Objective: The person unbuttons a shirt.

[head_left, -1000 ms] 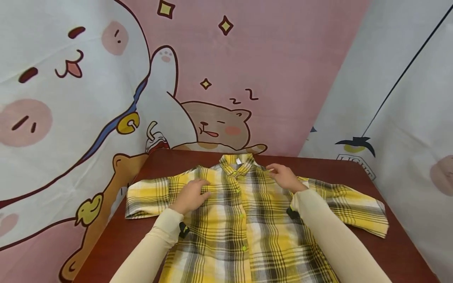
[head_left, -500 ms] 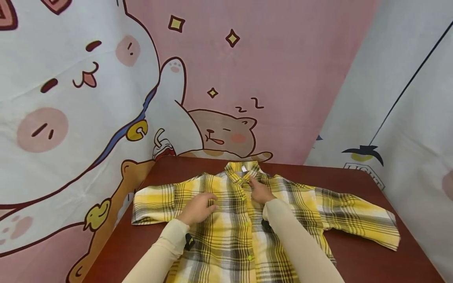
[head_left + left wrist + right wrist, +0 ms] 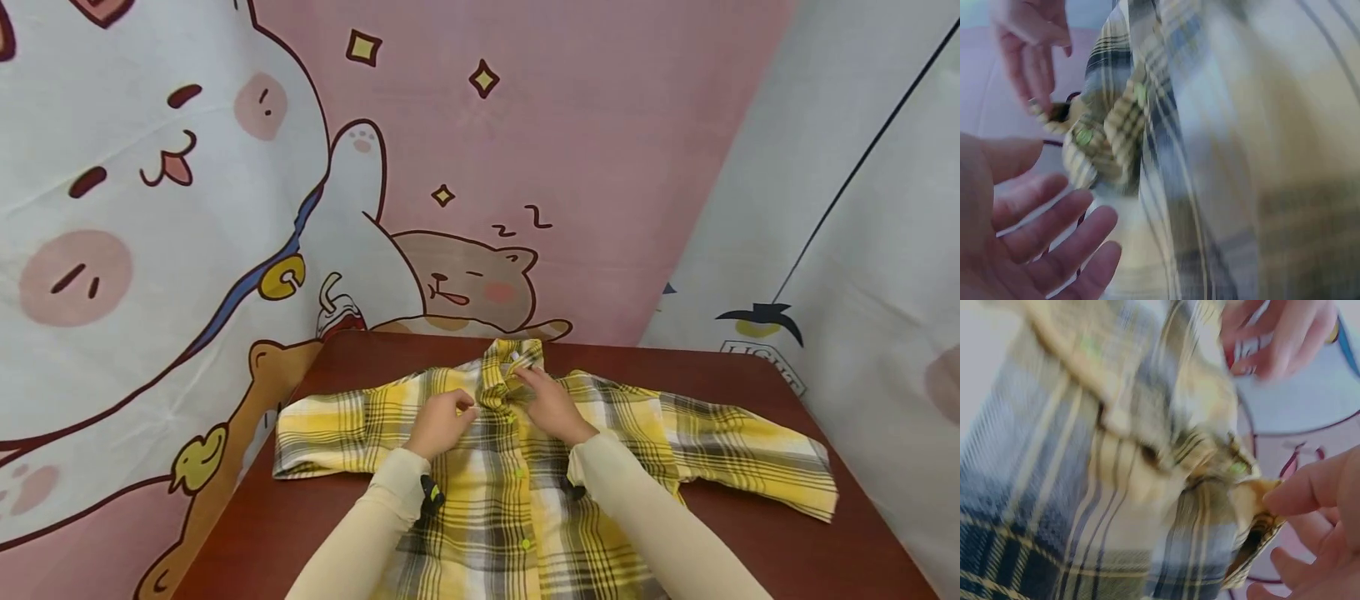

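A yellow, grey and white plaid shirt [image 3: 483, 487] lies front up, its sleeves spread to both sides. At the far end, its collar [image 3: 494, 373] is raised and bunched. My right hand [image 3: 553, 408] pinches the collar edge between thumb and fingers, as the right wrist view shows at the collar corner [image 3: 1259, 495]. My left hand [image 3: 442, 423] hovers over the chest just left of the collar. In the left wrist view its fingers [image 3: 1079, 219] are spread and loosely bent, holding nothing. Green buttons [image 3: 526, 543] run down the front.
The shirt lies on a dark red table [image 3: 720, 375]. Cartoon-printed cloth [image 3: 600, 167] hangs behind the table and along both sides, close to its edges. The right sleeve [image 3: 757, 458] reaches towards the table's right edge.
My right hand has moved left from the shoulder area to the collar and taken hold of it. The collar has lifted and crumpled. My left hand has shifted right, nearer the collar.
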`<state>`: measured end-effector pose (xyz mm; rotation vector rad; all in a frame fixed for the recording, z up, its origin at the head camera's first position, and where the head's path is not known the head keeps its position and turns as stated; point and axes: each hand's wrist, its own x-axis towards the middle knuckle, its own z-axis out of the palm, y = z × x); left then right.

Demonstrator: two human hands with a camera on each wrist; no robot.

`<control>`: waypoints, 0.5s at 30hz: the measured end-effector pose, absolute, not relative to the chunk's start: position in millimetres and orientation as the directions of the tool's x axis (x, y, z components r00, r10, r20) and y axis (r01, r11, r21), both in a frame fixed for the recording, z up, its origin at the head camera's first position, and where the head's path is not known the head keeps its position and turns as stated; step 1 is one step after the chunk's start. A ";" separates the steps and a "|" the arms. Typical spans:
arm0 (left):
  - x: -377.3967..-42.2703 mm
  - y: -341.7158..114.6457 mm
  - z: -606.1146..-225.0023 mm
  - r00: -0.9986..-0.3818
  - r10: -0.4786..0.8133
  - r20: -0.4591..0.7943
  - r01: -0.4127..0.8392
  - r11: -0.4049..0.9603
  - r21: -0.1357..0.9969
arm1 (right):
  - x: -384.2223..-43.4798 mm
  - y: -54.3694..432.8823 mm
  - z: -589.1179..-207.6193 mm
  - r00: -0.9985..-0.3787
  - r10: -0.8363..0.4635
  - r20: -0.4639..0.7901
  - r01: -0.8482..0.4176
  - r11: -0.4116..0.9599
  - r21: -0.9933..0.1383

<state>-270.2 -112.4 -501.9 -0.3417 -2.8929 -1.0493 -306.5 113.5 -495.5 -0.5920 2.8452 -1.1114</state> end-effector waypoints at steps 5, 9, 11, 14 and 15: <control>-274.9 -79.9 -503.0 -0.977 0.098 0.190 0.193 0.785 0.589 | -283.9 108.6 -474.3 -0.923 -0.360 0.138 -0.353 0.643 -0.680; -273.1 -55.9 -505.2 -0.965 0.000 0.262 0.142 0.841 0.521 | -268.9 107.9 -463.0 -0.908 -0.376 0.184 -0.398 0.641 -0.657; -273.9 -46.6 -505.5 -0.959 -0.054 0.278 0.103 0.849 0.519 | -262.7 108.7 -458.0 -0.899 -0.388 0.202 -0.421 0.636 -0.647; -277.2 -37.6 -503.9 -0.943 -0.099 0.316 0.091 0.840 0.535 | -256.0 111.6 -450.4 -0.887 -0.410 0.214 -0.444 0.624 -0.643; -278.1 -36.1 -502.6 -0.938 -0.103 0.332 0.100 0.835 0.541 | -254.5 113.3 -448.2 -0.885 -0.414 0.214 -0.447 0.623 -0.642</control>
